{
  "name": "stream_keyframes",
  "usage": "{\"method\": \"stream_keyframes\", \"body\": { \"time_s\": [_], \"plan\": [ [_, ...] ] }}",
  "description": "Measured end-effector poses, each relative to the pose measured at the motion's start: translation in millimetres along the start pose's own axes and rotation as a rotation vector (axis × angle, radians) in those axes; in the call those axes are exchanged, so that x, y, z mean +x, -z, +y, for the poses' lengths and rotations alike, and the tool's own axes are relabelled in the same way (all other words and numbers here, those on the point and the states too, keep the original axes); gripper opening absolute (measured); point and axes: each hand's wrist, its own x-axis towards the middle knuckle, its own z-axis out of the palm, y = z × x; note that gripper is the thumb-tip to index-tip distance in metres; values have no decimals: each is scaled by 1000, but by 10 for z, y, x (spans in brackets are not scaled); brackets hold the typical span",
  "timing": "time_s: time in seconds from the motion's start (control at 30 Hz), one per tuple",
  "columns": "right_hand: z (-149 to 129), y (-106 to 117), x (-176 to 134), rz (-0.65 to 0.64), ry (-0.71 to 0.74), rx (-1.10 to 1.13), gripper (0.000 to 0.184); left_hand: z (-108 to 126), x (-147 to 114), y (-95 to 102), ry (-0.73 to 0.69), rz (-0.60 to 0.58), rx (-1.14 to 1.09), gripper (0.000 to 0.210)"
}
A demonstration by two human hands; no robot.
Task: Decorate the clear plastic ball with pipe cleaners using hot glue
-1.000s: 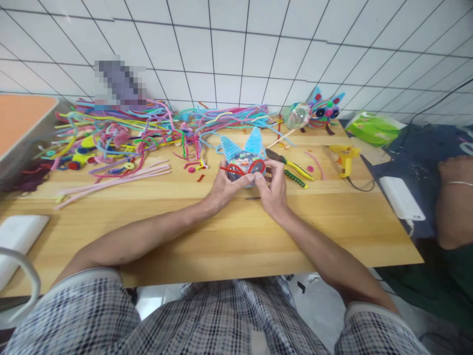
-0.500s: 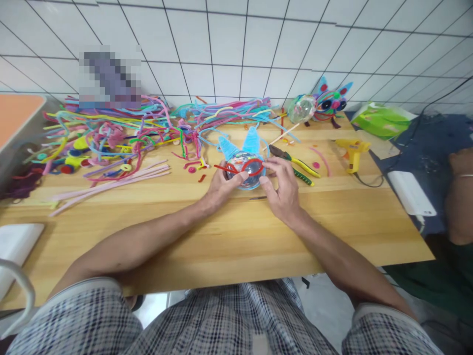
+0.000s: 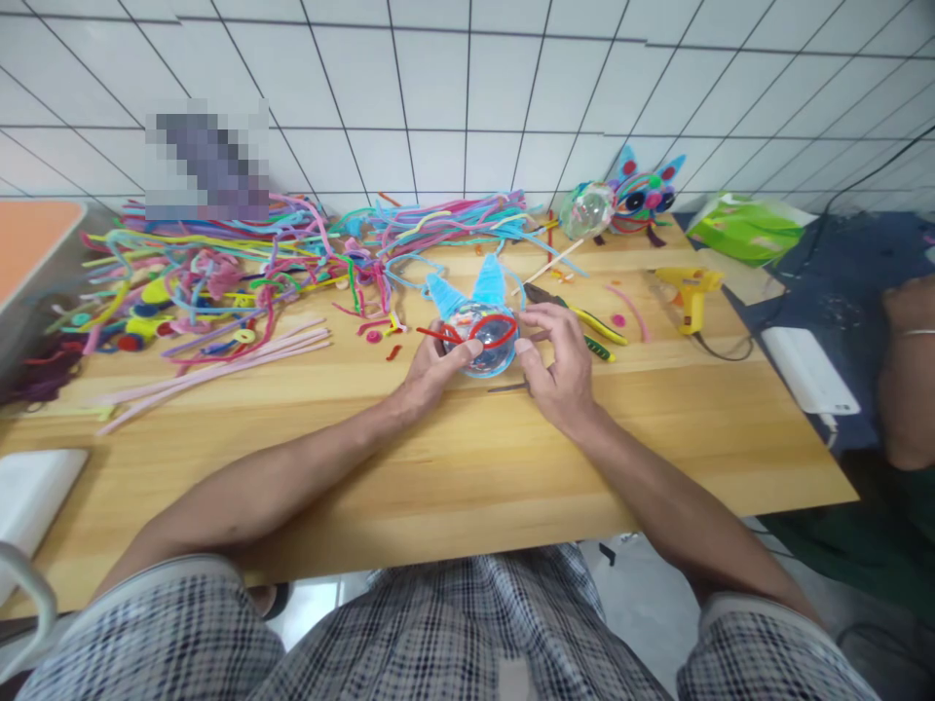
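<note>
A clear plastic ball [image 3: 500, 362] with two pointed blue fuzzy ears [image 3: 488, 280] is between my hands, just above the tabletop. Across its front lies a red pipe cleaner [image 3: 504, 319] bent into loops like spectacles, one end sticking out to the left. My left hand [image 3: 442, 368] is closed on the ball's left side, its thumb pressing the red pipe cleaner against the front. At the right edge of the ball is my right hand [image 3: 558, 364], with thumb and bent fingers apart; whether the fingertips touch the ball is hard to tell.
Pipe cleaners [image 3: 453, 226] lie heaped along the wall. Pliers [image 3: 584, 316] and a yellow glue gun [image 3: 688, 292] are to the right. A finished eared figure [image 3: 643, 206] stands at the back. Beyond a white power bank [image 3: 810, 372], another person's arm [image 3: 910, 380] shows.
The view has shifted slightly. My right fingertips have drawn a little to the right, away from the red loop. My left hand keeps its hold on the ball and pipe cleaner.
</note>
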Motion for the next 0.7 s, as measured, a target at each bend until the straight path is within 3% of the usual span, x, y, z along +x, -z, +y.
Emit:
{"method": "stream_keyframes", "body": {
  "time_s": [0.53,0.6,0.7],
  "plan": [
    [13,-64,-50,-2,2,51,27,34,-14,-24,-16,-4,-40,80],
    [26,-85,-72,9,-40,94,35,61,-25,-36,-19,-14,-38,82],
    [54,-128,-119,-25,-125,155,65,89,-24,-50,-23,-10,-31,81]
  ]
}}
